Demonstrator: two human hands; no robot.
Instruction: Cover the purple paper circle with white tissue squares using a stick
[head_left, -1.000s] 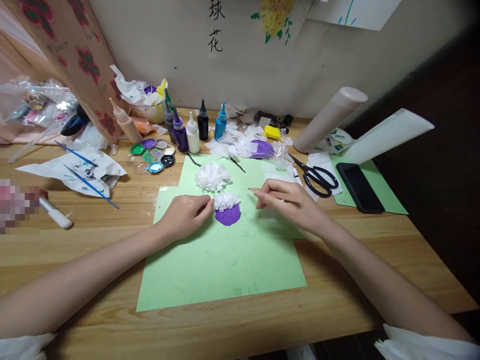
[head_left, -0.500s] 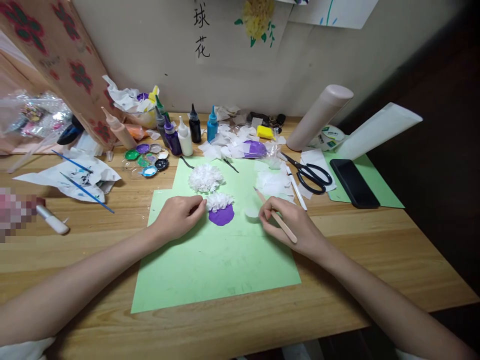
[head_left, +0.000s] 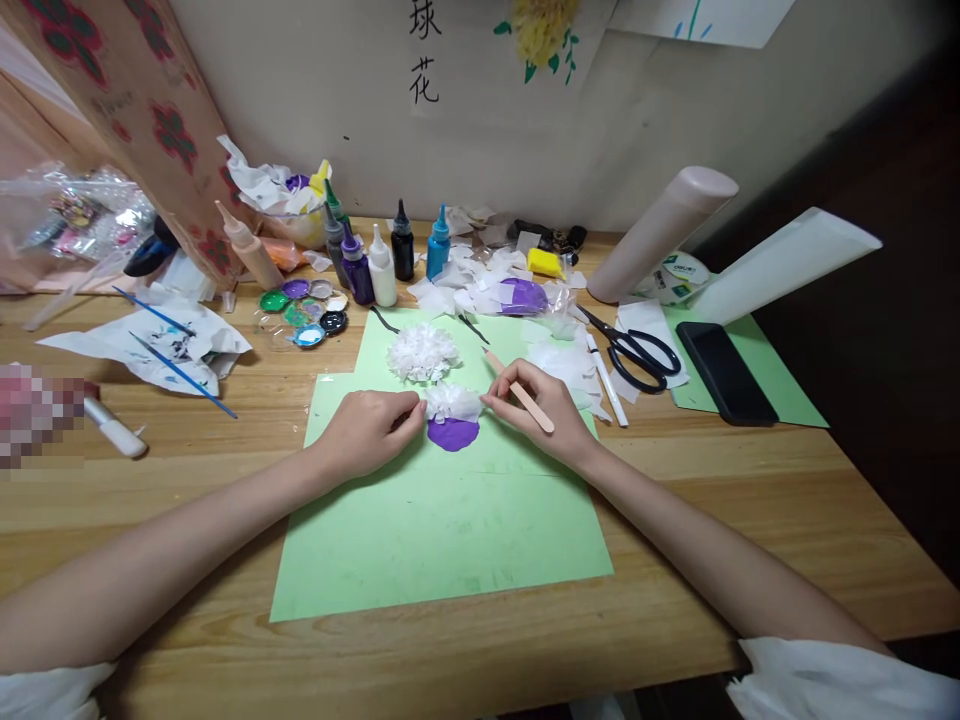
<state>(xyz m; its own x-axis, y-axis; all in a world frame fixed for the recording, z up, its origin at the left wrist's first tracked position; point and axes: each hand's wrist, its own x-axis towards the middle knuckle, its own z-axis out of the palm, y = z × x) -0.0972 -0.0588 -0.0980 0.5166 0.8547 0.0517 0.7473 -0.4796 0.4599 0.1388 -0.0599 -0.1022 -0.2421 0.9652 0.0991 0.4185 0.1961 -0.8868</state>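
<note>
Resting on the green paper (head_left: 442,530) mid-desk, the left hand (head_left: 371,430) pinches the white tissue tuft (head_left: 452,400) above the purple patch (head_left: 453,434). Right hand (head_left: 540,405) grips a wooden stick (head_left: 520,392), its long axis slanting toward the desk's rear edge, and seemingly touches the tuft's right side.

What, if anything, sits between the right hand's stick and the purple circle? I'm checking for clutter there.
Nothing visible does. The right hand holds the wooden stick beside the white tissue tufts on the purple circle; only bare green paper lies around them.
</note>
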